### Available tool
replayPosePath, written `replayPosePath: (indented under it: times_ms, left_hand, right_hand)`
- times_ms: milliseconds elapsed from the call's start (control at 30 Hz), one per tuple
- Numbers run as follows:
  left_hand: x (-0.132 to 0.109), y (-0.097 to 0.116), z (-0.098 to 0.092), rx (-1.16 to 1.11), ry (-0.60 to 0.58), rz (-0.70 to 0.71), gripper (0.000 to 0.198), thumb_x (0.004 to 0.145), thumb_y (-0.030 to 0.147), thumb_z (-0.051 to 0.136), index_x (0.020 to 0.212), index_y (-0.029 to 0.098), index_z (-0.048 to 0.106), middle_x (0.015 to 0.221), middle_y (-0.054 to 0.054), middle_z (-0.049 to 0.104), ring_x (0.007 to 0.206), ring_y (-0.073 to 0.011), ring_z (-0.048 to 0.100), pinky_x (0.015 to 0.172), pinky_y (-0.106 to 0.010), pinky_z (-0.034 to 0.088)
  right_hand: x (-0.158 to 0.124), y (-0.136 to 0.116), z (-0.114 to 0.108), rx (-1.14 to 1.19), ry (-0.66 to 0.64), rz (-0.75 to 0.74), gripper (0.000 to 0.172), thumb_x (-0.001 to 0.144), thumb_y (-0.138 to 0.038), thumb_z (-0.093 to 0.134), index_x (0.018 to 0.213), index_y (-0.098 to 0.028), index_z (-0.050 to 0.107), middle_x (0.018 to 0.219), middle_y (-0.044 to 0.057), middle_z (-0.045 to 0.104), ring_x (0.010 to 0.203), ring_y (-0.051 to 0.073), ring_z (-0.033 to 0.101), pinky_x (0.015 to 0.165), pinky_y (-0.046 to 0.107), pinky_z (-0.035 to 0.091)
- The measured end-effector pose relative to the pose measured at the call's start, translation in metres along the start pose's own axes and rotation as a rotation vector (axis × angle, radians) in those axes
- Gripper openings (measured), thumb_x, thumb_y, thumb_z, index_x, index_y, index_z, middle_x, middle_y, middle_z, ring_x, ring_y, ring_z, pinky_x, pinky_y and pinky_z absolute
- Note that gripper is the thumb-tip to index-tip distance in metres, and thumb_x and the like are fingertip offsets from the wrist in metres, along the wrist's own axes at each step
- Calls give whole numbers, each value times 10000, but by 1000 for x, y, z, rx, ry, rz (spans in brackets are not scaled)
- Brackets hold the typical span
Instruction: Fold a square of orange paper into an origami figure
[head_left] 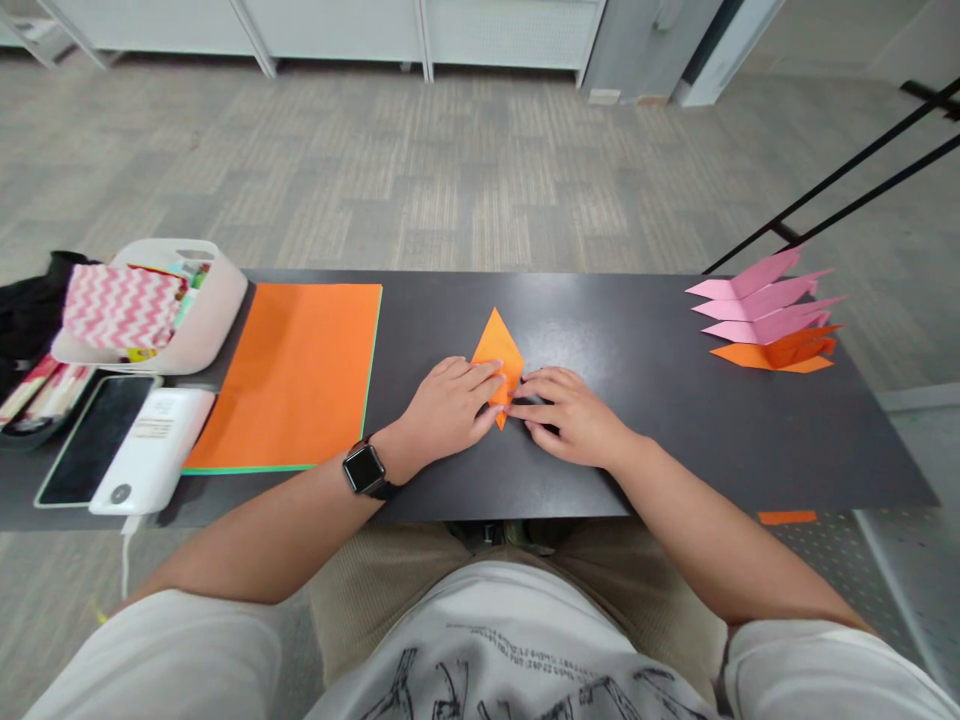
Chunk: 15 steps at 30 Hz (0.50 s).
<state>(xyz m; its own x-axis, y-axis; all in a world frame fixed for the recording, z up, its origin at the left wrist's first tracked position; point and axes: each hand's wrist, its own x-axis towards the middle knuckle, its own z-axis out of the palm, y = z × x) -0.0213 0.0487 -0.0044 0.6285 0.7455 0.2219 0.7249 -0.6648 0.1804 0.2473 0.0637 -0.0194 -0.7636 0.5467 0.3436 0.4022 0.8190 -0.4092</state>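
A kite-shaped piece of folded orange origami paper [496, 338] lies on the dark table in front of me, its long point facing away. My left hand [455, 405] grips its left side, with fingers over the paper and the thumb near the lower tip. From the other side, my right hand [570, 412] has its fingertips on the right edge of the same paper, close to the left fingers. The fingers cover part of the lower folds, so the creases there are hidden.
A stack of orange sheets [300, 375] lies to the left, with a power bank [154, 450], a phone [97, 440] and a white basket [214, 315] beyond. Folded pink paper cranes [757, 300] and an orange crane [780, 353] stand at right. An orange scrap [787, 517] is below the table edge.
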Motion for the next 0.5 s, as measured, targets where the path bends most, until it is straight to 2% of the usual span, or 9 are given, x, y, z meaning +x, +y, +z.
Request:
replayPosePath:
  times_ms: [167, 333, 500]
  left_hand:
    - [-1, 1, 2, 3, 0, 16, 567, 1050, 603, 626, 1422, 181, 705, 1528, -137, 677, 1296, -345, 650, 1206, -539, 439]
    - [-2, 0, 5, -1, -1, 9, 571, 1041, 617, 635, 1418, 194, 701, 1531, -135, 667, 1305, -350, 632, 1216, -556, 424]
    - [-1, 0, 5, 5, 0, 14, 594, 1040, 629, 631, 1416, 173, 699, 1520, -139, 674, 1291, -353, 622, 1228, -562, 403]
  right_hand:
    - [0, 5, -1, 20, 32, 17, 490, 977, -172, 656, 1425, -348, 748, 1344, 70, 776, 1300, 314, 651, 1100, 575, 538]
    - [0, 8, -2, 27, 47, -2, 432, 1006, -205, 659, 1408, -330, 757, 1343, 40, 800, 1386, 325, 612, 1139, 581, 509]
    - [-1, 10, -1, -69, 51, 92, 381, 1035, -214, 645, 1362, -353, 782, 1304, 12, 821, 1370, 334, 618, 1146, 620, 457]
